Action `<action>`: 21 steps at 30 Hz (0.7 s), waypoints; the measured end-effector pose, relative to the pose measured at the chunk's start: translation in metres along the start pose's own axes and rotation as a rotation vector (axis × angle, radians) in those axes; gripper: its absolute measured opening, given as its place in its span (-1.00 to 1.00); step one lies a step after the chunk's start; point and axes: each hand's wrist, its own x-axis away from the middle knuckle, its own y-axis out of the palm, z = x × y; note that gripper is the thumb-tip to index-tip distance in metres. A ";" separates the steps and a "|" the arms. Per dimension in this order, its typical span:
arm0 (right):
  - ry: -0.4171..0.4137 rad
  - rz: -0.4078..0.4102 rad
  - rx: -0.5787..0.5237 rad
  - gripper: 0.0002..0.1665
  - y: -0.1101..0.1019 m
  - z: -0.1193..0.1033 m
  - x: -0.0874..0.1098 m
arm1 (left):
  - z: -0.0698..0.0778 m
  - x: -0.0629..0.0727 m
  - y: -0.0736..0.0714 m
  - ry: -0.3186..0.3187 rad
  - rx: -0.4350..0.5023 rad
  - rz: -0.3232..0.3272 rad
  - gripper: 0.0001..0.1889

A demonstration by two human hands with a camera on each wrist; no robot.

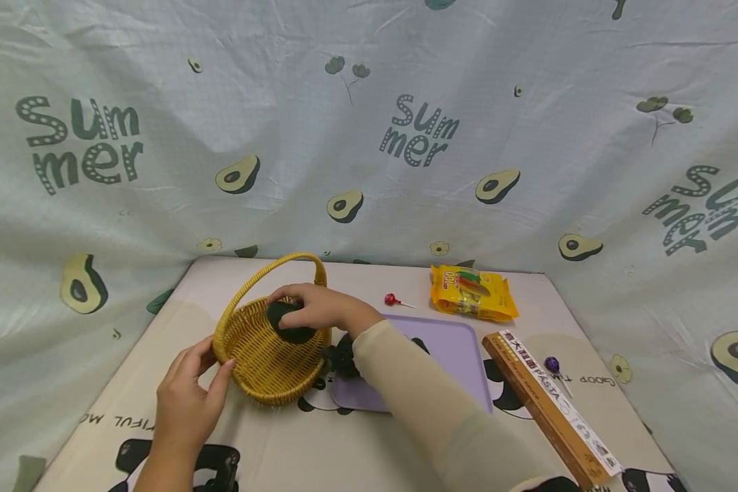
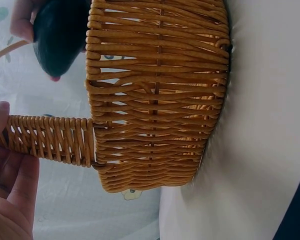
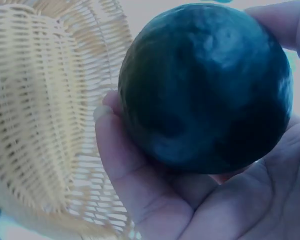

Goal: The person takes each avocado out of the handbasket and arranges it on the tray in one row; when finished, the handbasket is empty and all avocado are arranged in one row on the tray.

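Observation:
A dark green avocado with a bumpy, glossy skin is held in my right hand, over the mouth of the yellow wicker basket. In the right wrist view the fingers curl round the avocado, with the basket's woven inside beside it. My left hand grips the arched basket handle low down near the rim, thumb on one side and fingers on the other. The basket stands upright on the table. No other thing shows inside it.
Right of the basket lies a lilac tray, partly hidden by my right sleeve. Behind it are a red lollipop and a yellow packet. A long pasta box and a purple lollipop lie at the right.

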 end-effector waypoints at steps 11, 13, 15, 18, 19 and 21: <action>-0.013 0.037 -0.026 -0.58 -0.013 0.012 0.034 | -0.001 0.000 0.000 0.007 0.014 0.004 -0.43; -0.031 0.040 -0.013 -0.59 -0.012 0.015 0.038 | -0.001 0.000 0.000 0.011 0.014 0.005 -0.43; -0.063 0.055 0.020 -0.59 -0.011 0.018 0.042 | -0.002 -0.001 0.000 0.010 0.015 0.006 -0.43; -0.112 0.086 0.064 -0.52 -0.013 0.020 0.052 | -0.002 -0.002 0.001 0.006 0.019 0.003 -0.43; -0.126 0.096 0.077 -0.46 -0.013 0.022 0.055 | -0.001 -0.002 0.001 0.004 0.016 0.001 -0.43; -0.152 0.113 0.101 -0.34 -0.014 0.023 0.062 | -0.001 -0.002 0.000 0.002 0.012 -0.001 -0.43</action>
